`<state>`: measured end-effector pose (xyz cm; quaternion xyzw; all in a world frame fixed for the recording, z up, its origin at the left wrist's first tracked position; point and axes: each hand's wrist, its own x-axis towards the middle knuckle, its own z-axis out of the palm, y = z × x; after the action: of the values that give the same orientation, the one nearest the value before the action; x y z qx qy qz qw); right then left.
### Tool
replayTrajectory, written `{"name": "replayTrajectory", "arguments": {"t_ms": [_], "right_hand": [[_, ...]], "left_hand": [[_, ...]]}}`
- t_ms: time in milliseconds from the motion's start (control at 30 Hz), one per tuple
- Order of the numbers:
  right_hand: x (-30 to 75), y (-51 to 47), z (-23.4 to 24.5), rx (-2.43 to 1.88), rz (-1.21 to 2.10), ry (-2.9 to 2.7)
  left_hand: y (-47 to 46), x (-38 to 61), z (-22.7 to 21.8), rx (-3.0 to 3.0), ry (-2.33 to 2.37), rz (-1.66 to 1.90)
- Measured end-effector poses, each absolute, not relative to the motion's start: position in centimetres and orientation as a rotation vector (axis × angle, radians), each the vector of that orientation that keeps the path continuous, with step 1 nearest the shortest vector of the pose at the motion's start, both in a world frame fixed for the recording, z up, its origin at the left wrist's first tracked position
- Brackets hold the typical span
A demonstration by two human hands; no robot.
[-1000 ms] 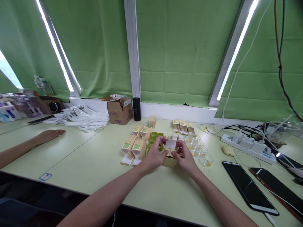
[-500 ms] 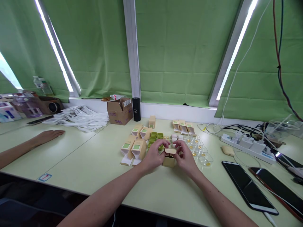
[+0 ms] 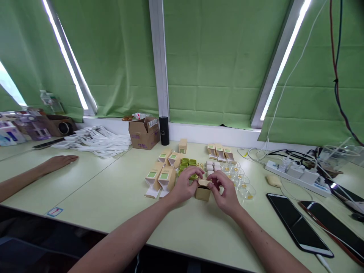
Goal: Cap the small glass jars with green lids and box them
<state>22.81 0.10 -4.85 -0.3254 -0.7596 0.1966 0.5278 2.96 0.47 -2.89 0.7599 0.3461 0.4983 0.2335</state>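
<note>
A small tan cardboard box stands on the pale green table between my two hands. My left hand grips its left side, fingers curled over the top. My right hand pinches the box's lid flap, which lies nearly flat on top. Just beyond sit green jars, small white caps and clear lids with gold centres. Open tan boxes with green labels lie to the left.
Another person's hand rests flat on the table at left. A brown carton, a black cylinder and white packets are at the back. Two phones, a power strip and cables lie at right.
The white lid flap that stood upright on the box has been folded down onto its top. My right hand shifted lower over the flap; the neighbour's hand stayed still.
</note>
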Motion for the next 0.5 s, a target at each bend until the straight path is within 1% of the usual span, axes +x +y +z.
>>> {"name": "replayTrajectory", "arguments": {"t_ms": [233, 500], "right_hand": [[22.79, 0.25, -5.32, -0.788, 0.405, -1.840], [22.76, 0.09, -5.34, -0.770, 0.347, -1.894]], "left_hand": [[-0.01, 2.60, -2.24, 2.211, 0.923, 1.415], [-0.28, 2.64, -2.08, 2.264, 0.942, 1.389]]}}
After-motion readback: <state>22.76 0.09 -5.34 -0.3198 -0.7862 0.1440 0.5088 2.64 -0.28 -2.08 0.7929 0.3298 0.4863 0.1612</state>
